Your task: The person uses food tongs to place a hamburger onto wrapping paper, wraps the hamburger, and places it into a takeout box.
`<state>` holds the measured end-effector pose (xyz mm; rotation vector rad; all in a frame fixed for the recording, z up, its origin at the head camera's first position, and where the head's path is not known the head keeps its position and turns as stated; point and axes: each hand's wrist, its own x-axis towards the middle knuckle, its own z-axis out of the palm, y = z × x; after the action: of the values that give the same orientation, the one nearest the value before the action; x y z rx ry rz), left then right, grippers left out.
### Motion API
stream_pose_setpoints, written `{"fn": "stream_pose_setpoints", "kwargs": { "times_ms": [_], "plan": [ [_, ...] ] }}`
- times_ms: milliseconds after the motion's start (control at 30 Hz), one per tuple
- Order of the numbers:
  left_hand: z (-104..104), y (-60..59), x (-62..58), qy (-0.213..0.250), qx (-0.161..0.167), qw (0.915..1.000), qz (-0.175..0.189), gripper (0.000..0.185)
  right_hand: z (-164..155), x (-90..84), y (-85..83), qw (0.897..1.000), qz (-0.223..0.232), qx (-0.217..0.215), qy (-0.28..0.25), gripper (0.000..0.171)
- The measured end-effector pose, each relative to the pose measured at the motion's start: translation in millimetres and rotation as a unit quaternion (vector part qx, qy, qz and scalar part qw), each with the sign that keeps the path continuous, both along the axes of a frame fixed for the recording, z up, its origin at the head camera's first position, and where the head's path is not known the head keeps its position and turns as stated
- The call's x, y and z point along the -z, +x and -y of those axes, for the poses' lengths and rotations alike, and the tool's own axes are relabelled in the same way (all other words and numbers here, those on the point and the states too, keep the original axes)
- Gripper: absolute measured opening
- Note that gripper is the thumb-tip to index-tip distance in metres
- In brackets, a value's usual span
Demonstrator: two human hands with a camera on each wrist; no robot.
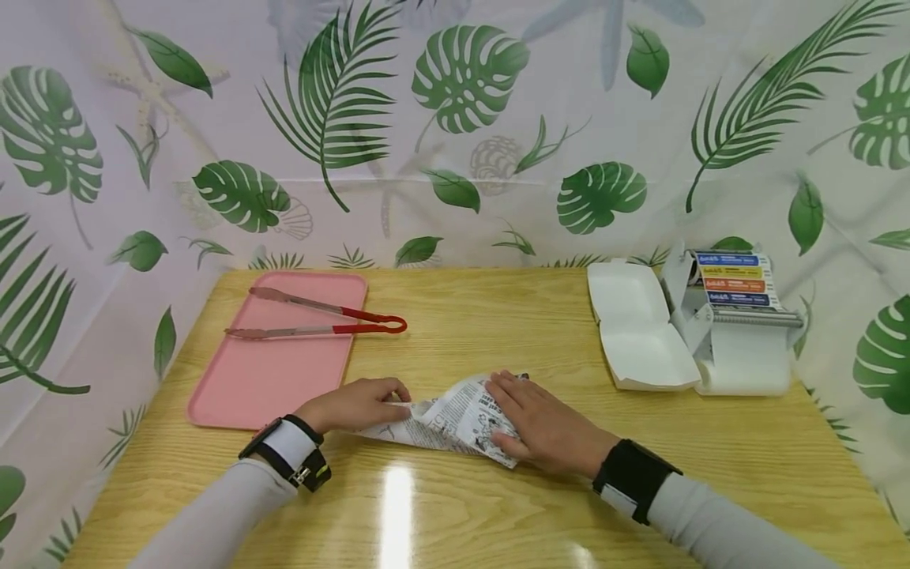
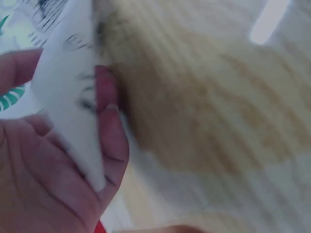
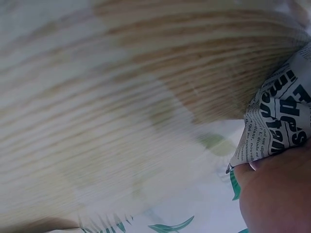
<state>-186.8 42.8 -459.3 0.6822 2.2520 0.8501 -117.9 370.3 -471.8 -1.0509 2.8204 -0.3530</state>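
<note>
A sheet of newspaper-print wrapping paper lies partly folded on the wooden table near the front. My left hand pinches the paper's left corner between thumb and fingers; the left wrist view shows the paper pinched against a finger. My right hand lies flat on the right part of the paper, fingers straight, pressing it down. In the right wrist view the printed paper shows under my right hand.
A pink tray sits at the left with red-handled tongs across its far end. At the right stand an open white clamshell box and a paper-roll dispenser box. A leaf-print curtain surrounds the table.
</note>
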Motion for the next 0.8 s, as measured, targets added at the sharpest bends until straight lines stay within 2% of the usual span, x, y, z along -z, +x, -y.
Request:
{"fn": "stream_pose_setpoints", "kwargs": {
  "times_ms": [167,233,300,367,433,500,600,700,733,800],
  "plan": [
    [4.7,1.2,2.2,0.004,-0.019,0.9998,0.005,0.032,-0.4,-0.1,0.4,1.0,0.004,-0.004,-0.004,0.07],
    [6.4,1.2,3.1,0.008,-0.018,0.9998,0.007,0.033,-0.6,-0.4,0.5,1.0,0.002,-0.003,-0.002,0.07],
    [6.9,0.6,5.3,0.012,0.0,0.9998,-0.014,0.029,-0.9,-1.2,0.8,1.0,-0.003,-0.004,-0.002,0.07],
    [6.2,-0.5,8.5,0.02,0.002,0.999,-0.04,0.026,-1.4,-2.1,1.0,1.0,-0.004,-0.003,0.0,0.07],
    [4.8,-1.6,11.5,0.032,-0.012,0.9974,-0.063,0.031,-2.5,-2.9,1.3,1.0,-0.003,-0.001,0.001,0.07],
    [3.3,-2.2,13.6,0.043,-0.04,0.9962,-0.064,0.037,-3.4,-2.9,1.6,1.0,-0.003,-0.002,0.0,0.07],
    [0.1,-1.1,12.7,0.07,-0.102,0.9922,-0.013,0.041,-4.9,-1.4,1.8,1.0,-0.002,-0.001,0.003,0.07],
    [-3.1,-0.5,10.0,0.104,-0.161,0.98,0.055,0.045,-5.6,0.2,1.7,1.0,-0.003,-0.004,0.004,0.071],
    [-4.1,-0.5,8.5,0.118,-0.174,0.9746,0.078,0.046,-5.7,0.4,1.6,1.0,-0.004,-0.005,0.005,0.07],
    [-5.6,-1.3,5.2,0.152,-0.178,0.964,0.127,0.046,-5.4,0.4,1.5,1.0,-0.001,-0.006,0.011,0.071]
  ]
}}
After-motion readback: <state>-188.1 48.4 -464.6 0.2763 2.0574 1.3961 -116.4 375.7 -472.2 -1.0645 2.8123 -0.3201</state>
